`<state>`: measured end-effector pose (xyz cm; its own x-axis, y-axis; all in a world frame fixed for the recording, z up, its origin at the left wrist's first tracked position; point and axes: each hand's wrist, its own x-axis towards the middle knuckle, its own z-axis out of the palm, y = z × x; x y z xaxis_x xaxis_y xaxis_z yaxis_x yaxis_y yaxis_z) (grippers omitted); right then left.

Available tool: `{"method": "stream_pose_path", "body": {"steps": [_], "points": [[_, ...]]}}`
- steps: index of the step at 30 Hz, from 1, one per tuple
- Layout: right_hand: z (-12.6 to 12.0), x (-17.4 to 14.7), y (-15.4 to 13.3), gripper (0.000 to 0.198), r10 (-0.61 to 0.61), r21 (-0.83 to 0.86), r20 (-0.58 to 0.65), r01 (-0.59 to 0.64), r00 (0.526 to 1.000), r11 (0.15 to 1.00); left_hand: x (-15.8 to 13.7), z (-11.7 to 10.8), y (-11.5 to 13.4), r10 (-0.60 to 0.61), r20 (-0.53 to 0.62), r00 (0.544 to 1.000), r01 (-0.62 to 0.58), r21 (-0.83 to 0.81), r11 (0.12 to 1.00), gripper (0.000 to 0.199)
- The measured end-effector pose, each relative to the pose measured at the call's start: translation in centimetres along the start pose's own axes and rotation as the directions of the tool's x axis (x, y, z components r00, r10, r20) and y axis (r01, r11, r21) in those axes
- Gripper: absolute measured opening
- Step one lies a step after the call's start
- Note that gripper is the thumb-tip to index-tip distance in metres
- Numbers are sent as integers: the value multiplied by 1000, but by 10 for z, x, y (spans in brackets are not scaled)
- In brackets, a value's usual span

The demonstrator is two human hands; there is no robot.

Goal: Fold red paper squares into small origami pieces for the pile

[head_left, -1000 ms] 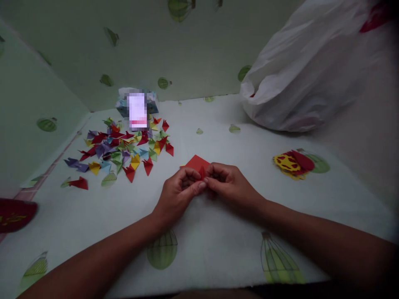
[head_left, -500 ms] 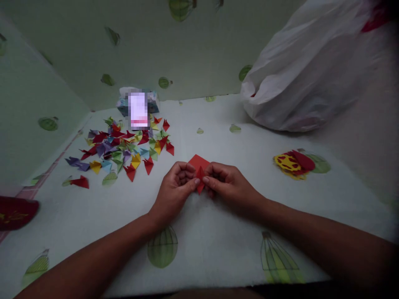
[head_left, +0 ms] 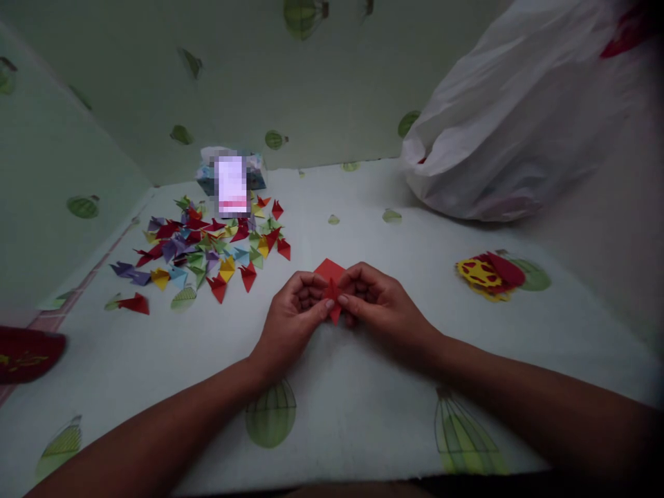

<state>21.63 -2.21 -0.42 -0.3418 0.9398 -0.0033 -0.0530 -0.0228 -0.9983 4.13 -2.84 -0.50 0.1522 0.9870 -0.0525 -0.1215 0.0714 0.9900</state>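
My left hand (head_left: 295, 318) and my right hand (head_left: 376, 301) meet at the middle of the white table cover (head_left: 363, 415). Both pinch a small folded red paper piece (head_left: 333, 299) between thumbs and fingertips, its lower point sticking out below the thumbs. A flat red paper sheet (head_left: 328, 269) lies just behind the hands, partly hidden by my fingers. To the left of the hands spreads a pile of folded paper triangles (head_left: 207, 245) in red, purple, yellow, green and blue.
A big white plastic bag (head_left: 519, 117) fills the back right. A red and yellow paper item (head_left: 487, 273) lies at the right. A small packet (head_left: 231, 180) stands behind the pile. A dark red object (head_left: 25, 353) sits at the left edge. Walls close the back and left.
The red piece between my fingers has turned more upright, and its lower point now shows below my thumbs. Both hands have stayed in about the same place.
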Motion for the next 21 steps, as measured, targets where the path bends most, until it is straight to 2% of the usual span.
{"method": "stream_pose_path", "body": {"steps": [13,21], "points": [[1,-1,3,10,-49,-19,18,49,999,999,-1,1,1,32,22,999,-31,-27,999,17],[1,-1,5,11,-57,32,-3,57,998,998,0,1,3,-9,15,1000,9,-26,1000,15]]}}
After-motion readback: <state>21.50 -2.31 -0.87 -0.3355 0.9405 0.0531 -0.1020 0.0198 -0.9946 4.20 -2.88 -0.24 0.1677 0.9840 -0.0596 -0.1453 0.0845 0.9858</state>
